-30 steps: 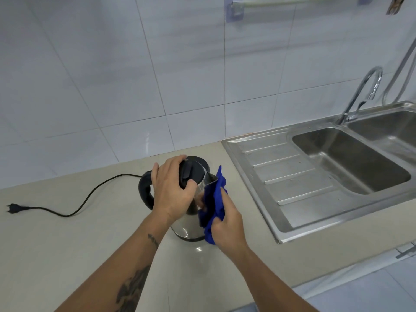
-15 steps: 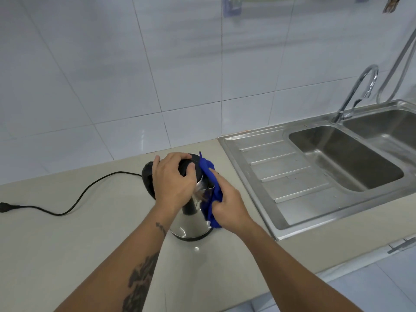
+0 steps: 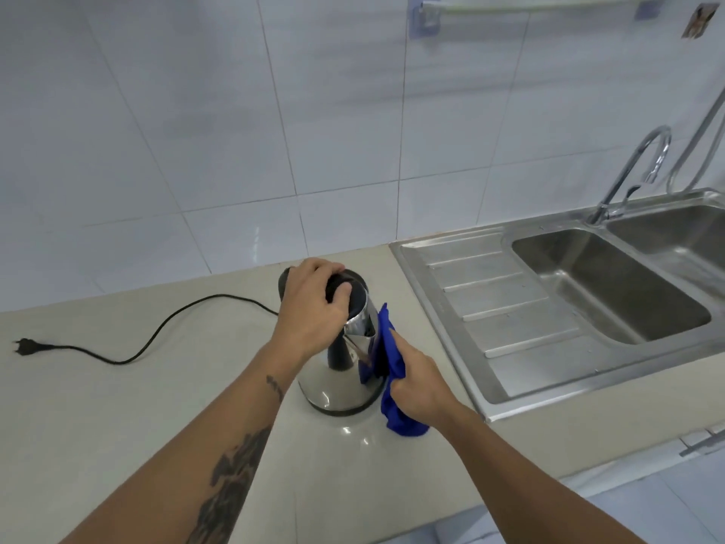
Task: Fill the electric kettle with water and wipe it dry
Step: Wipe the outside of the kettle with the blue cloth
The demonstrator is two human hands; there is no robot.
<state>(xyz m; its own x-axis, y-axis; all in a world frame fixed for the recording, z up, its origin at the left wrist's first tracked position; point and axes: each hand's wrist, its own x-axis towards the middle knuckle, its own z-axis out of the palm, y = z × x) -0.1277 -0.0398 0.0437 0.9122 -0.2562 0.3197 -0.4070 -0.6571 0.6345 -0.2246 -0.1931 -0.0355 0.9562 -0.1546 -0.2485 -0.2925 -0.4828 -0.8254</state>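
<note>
A steel electric kettle (image 3: 333, 390) with a black lid and handle stands upright on the beige counter (image 3: 117, 418). My left hand (image 3: 312, 308) presses down on its lid and grips the top. My right hand (image 3: 418, 380) holds a blue cloth (image 3: 392, 363) against the kettle's right side, near the base. The cloth's lower end hangs down to the counter. The kettle's handle is mostly hidden behind my left hand.
A black power cord (image 3: 157, 335) runs left from the kettle to a loose plug (image 3: 24, 345). A steel double sink (image 3: 612, 284) with drainboard and tap (image 3: 635, 170) lies to the right. The white tiled wall carries a towel rail (image 3: 521, 7).
My right hand has slid the blue cloth down the kettle's right side, from the spout towards the base. My left hand stays on the lid.
</note>
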